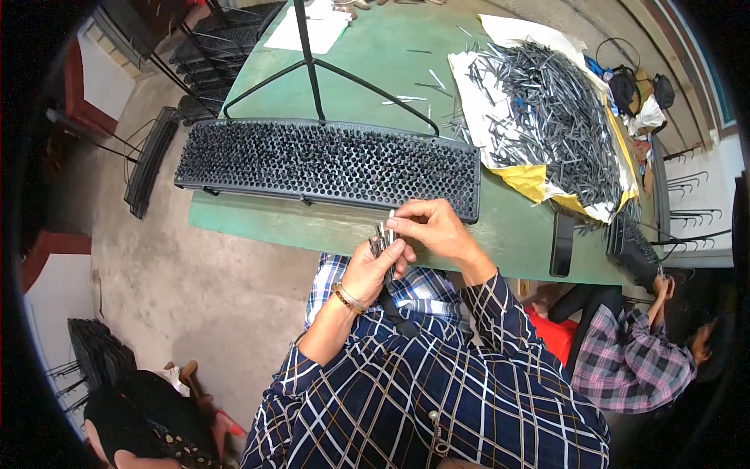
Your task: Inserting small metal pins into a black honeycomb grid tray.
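Observation:
Close to the table's front edge, my left hand is closed round a small upright bunch of thin dark and silvery sticks. My right hand pinches one pale stick between thumb and fingertips, right beside that bunch. Just beyond both hands lies a long black rack full of small round holes, with many dark tips showing in them. A black rod frame rises from its far side. At the right, a big heap of the same kind of thin sticks rests on white and yellow sacking.
The green table carries a dark phone near its front right and white paper at the far left. Loose sticks lie between rack and sacking. A co-worker in a checked shirt handles another black rack; another person is lower left.

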Demonstrator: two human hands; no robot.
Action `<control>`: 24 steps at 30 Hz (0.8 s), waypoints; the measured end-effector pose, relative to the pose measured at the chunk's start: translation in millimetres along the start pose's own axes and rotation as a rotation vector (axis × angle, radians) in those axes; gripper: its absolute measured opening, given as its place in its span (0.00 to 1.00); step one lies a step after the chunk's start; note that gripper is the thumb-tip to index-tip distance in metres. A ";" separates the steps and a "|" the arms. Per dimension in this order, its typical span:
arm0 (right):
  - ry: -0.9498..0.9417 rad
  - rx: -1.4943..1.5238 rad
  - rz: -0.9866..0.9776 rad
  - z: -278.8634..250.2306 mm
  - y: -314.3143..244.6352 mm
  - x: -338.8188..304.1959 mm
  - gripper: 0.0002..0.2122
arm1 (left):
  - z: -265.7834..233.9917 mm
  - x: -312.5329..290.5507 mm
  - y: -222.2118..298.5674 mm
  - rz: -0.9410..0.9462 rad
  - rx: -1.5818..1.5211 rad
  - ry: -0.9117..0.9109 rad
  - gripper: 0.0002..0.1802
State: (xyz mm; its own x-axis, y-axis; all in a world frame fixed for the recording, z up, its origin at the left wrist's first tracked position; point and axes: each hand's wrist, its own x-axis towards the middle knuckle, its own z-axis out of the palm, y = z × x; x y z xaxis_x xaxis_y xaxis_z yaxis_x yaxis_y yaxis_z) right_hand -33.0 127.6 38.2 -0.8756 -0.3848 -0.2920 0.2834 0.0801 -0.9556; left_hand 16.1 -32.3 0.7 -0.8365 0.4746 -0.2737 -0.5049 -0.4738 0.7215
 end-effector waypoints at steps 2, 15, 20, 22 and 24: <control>0.084 0.046 -0.048 -0.3 0.5 0.0 0.07 | 1.6 1.7 -1.2 -0.012 -0.004 0.033 0.11; 0.561 -0.398 -0.631 23.4 6.2 47.8 0.10 | -19.7 4.8 -7.3 -0.029 -0.082 0.168 0.15; 0.527 -0.713 -0.875 23.2 13.5 55.5 0.07 | -29.5 2.3 -5.8 -0.051 -0.198 0.147 0.15; 0.520 -0.792 -0.891 19.7 15.2 54.1 0.07 | -23.7 1.3 0.6 -0.109 -0.273 0.163 0.15; 0.501 -0.900 -0.917 20.1 14.0 53.9 0.07 | -24.9 0.2 0.6 -0.110 -0.281 0.164 0.15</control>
State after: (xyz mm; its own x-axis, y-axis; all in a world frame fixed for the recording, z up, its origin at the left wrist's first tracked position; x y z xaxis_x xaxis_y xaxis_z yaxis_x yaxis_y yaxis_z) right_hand -68.4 89.6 9.9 -0.7101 -0.2686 0.6508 -0.6462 0.6156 -0.4510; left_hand 10.4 -51.0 -14.8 -0.7852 0.4196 -0.4554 -0.6141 -0.6226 0.4850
